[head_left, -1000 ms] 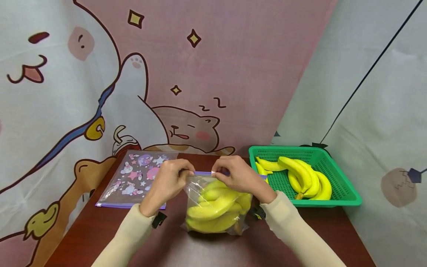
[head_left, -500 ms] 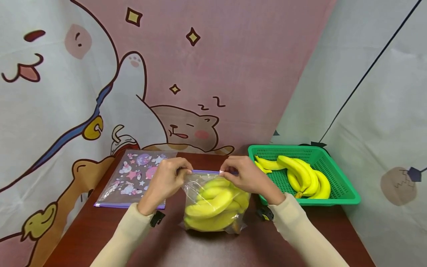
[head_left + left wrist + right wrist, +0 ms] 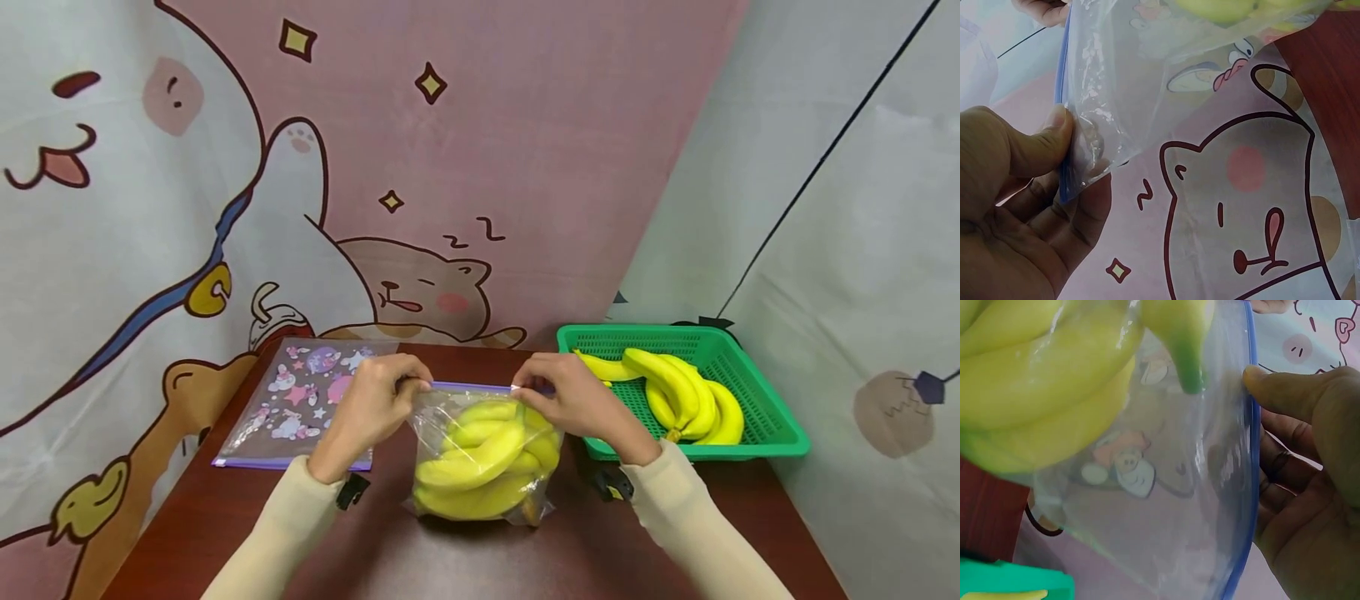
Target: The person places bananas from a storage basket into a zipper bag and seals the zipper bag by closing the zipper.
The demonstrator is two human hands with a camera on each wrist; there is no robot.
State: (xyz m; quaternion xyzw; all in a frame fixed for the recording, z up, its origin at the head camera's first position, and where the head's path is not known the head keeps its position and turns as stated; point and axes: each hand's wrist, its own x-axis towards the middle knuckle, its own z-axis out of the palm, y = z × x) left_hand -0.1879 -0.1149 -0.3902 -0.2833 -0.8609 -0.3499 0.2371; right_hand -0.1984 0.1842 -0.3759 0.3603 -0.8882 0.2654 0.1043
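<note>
A clear zip bag (image 3: 431, 442) with yellow bananas (image 3: 476, 460) inside stands in the middle of the table, its blue-purple zip strip (image 3: 471, 387) uppermost. My left hand (image 3: 373, 407) pinches the strip's left end. In the left wrist view the thumb (image 3: 1054, 134) presses one face, with fingers behind. Farther right along the strip, my right hand (image 3: 570, 398) pinches it between thumb and fingers; a small white bit shows at those fingertips. The right wrist view has that thumb (image 3: 1272, 387) against the blue edge and a banana's green tip (image 3: 1190, 375) through the film.
A green basket (image 3: 757, 454) at the right holds more bananas (image 3: 686, 400). On the left lies a flat printed zip bag (image 3: 300, 408) with a purple strip. Behind the brown table (image 3: 420, 554) hangs a cartoon-print cloth (image 3: 555, 167).
My right hand has slid to the right along the zip strip, away from my left hand. The left hand keeps its pinch, and the bag has barely shifted.
</note>
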